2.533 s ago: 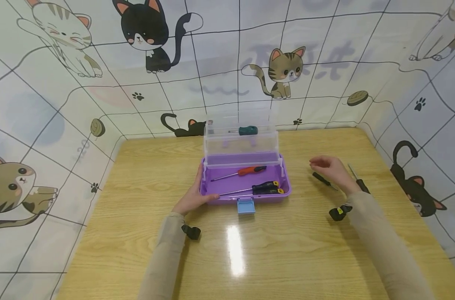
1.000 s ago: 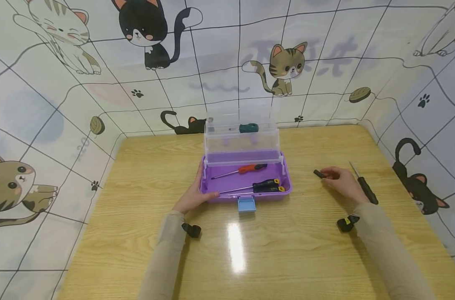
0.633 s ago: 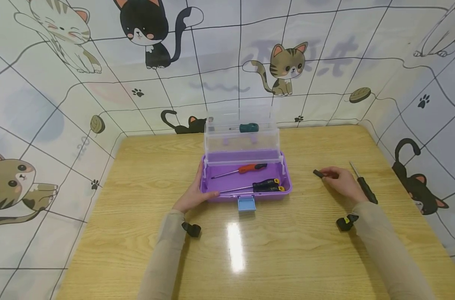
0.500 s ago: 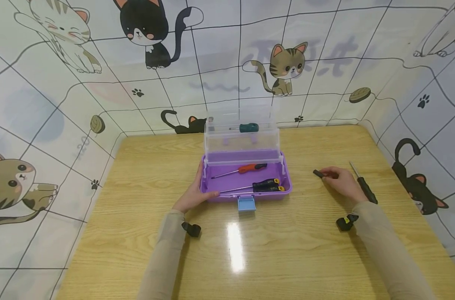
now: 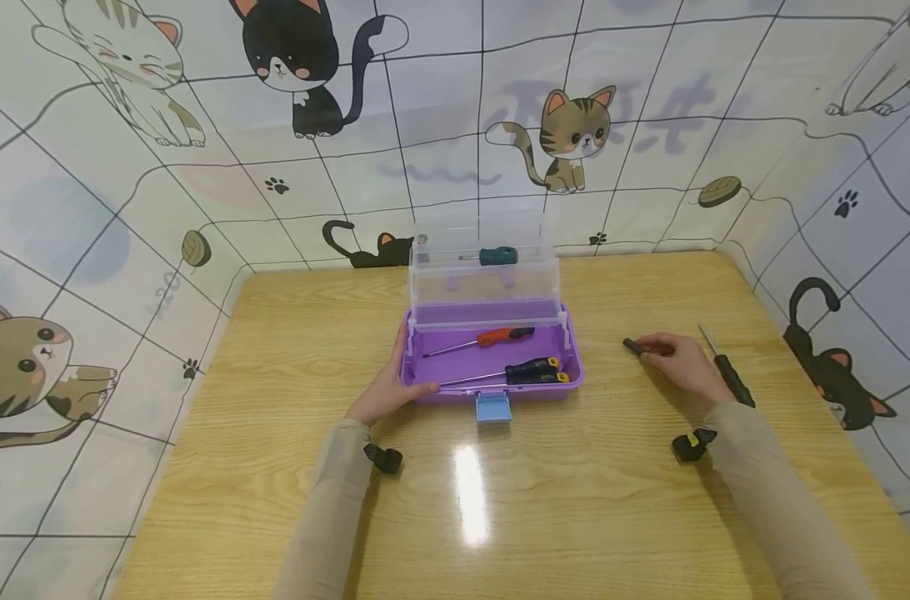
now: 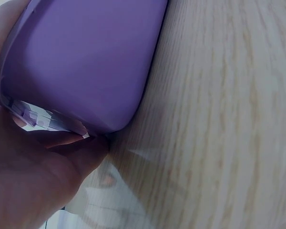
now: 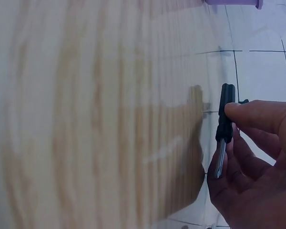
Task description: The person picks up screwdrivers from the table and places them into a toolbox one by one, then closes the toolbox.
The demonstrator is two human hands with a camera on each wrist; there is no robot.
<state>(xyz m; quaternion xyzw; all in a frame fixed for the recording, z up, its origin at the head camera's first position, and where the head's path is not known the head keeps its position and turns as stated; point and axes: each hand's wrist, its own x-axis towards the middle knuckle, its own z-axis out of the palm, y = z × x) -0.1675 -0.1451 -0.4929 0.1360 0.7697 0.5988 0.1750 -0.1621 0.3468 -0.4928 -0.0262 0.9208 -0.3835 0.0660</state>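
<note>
Beige sleeves (image 5: 770, 500) lie nearest. The left hand (image 5: 383, 392) grips the near left corner of a purple plastic toolbox (image 5: 533, 397), thumb over the front rim, fingers bent along the end wall; it has not shifted. The right hand (image 5: 683, 364) has changed: 2.5 seconds ago it was above a small black-handled screwdriver (image 5: 632, 344) lying on the wooden table (image 5: 575, 500); now thumb and fingertips are closed on the handle with only its thickness between them. The wrist view shows the tool seemingly clear of the tabletop, bare shank toward the palm, so I judge the pick-up done.

Just right of those right fingers lies a second black screwdriver (image 5: 736, 382), untouched. To the right of the left fingers, inside the box, are two yellow-ended black screwdrivers (image 5: 526, 367) and, farther back, a red-and-black screwdriver (image 5: 496, 337). Beyond the left fingers stands the raised clear lid (image 5: 440, 290); a green-handled screwdriver (image 5: 497, 256) shows at it, whether inside or behind I cannot tell. Farthest is the cat-printed backdrop (image 5: 455, 108).
</note>
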